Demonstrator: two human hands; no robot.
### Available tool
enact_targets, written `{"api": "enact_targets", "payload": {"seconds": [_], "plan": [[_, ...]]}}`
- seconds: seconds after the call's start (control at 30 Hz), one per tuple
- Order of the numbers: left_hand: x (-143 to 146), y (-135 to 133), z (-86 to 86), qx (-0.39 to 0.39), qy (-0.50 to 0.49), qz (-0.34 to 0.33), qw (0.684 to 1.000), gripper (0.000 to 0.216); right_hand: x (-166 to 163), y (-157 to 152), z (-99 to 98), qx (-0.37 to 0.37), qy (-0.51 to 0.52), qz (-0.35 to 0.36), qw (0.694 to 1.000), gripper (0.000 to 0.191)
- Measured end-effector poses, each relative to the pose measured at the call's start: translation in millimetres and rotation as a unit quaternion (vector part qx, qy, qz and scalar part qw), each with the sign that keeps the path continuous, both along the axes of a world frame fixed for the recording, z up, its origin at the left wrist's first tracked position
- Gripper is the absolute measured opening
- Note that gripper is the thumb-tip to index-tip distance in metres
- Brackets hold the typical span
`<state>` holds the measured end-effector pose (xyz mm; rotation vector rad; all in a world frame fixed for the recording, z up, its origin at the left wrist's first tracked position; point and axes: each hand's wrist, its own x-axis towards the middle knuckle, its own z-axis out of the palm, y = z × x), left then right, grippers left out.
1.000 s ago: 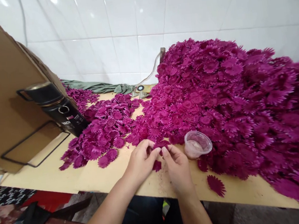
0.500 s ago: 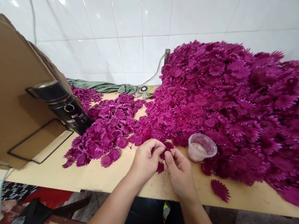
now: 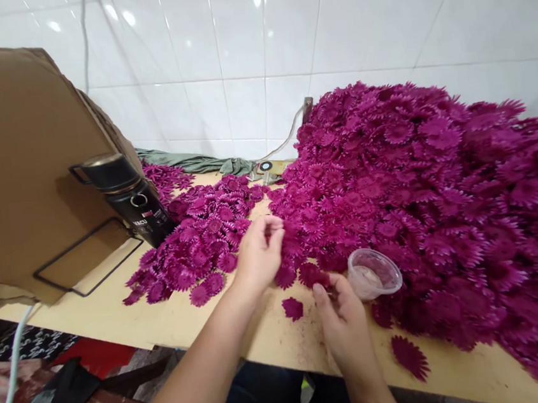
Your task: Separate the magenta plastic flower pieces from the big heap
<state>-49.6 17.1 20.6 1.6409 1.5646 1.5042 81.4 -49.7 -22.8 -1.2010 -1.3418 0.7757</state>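
My right hand (image 3: 342, 314) is closed, thumb against fingers, on a magenta artificial flower layer (image 3: 310, 275) with a toothed edge. My left hand (image 3: 259, 252) is raised farther back, at the front of the flower pile. Its thumb and fingers are curled together, and magenta blurs at the fingertips, so what they hold cannot be made out. Between the hands, a small flower piece (image 3: 292, 309) lies on the table. Just beyond my right hand stands a clear plastic cup (image 3: 375, 272) with some pale matter at its bottom.
A large heap of magenta flowers (image 3: 422, 198) fills the right side, and a smaller heap (image 3: 199, 228) lies left. A black flask (image 3: 129, 197) stands by a cardboard box (image 3: 20, 170). One loose flower (image 3: 410, 357) rests near the table's (image 3: 274, 339) front edge. White tiles rise behind.
My hands have come apart. The left moved away, up toward the pile; the right shifted slightly right and down with a flower layer. The whole view has shifted a little.
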Motion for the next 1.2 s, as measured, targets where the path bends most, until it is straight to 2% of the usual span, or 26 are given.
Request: {"api": "enact_targets", "payload": {"seconds": [0.07,0.13,0.2,0.27,0.37,0.43,0.5,0.67,0.8,0.93,1.0,1.07,1.13,1.2], "plan": [[4,-1,2.0,0.016,0.055,-0.041,0.998,0.022,1,11,-10.3,-0.006,-0.005,-0.019,1.000,0.028],[-1,-2,3.3,0.024,0.119,-0.034,0.992,0.023,2,19,-20.7,0.003,-0.027,-0.016,0.999,0.042],[-20,-4,4.0,0.025,0.189,-0.006,0.982,0.021,3,22,-28.4,0.016,-0.071,-0.008,0.997,0.046],[-49,-5,3.3,0.011,0.263,0.031,0.964,0.023,4,20,-31.0,0.032,-0.123,-0.007,0.992,0.042],[-93,-8,-1.5,-0.028,0.389,0.093,0.916,0.023,2,16,-25.2,0.056,-0.183,-0.010,0.981,0.033],[-110,-9,-6.3,-0.059,0.437,0.103,0.892,0.024,-1,15,-18.1,0.069,-0.202,-0.016,0.977,0.028],[-116,-9,-10.6,-0.072,0.455,0.103,0.882,0.022,-5,14,-12.5,0.078,-0.212,-0.015,0.974,0.023],[-112,-5,-7.7,-0.043,0.437,0.106,0.892,0.020,-3,12,-12.5,0.110,-0.234,0.004,0.966,0.018],[-118,-3,10.7,-0.015,0.392,0.146,0.908,0.018,3,10,-13.0,0.110,-0.237,0.022,0.965,0.018],[-112,-7,28.1,-0.012,0.283,0.194,0.939,0.018,-2,7,-3.5,0.096,-0.173,0.017,0.980,0.017],[-94,-14,29.0,-0.013,0.211,0.146,0.966,0.020,-7,6,2.3,0.052,-0.112,0.036,0.992,0.021],[-67,-24,22.8,-0.047,0.137,0.035,0.989,0.021,-10,6,7.3,-0.016,-0.032,0.072,0.997,0.027],[-37,-34,11.9,-0.093,0.111,-0.051,0.988,0.019,-10,6,10.8,-0.078,0.037,0.110,0.990,0.033],[-12,-42,0.8,-0.099,0.109,-0.090,0.985,0.018,-8,7,12.7,-0.109,0.067,0.141,0.982,0.033]]}}
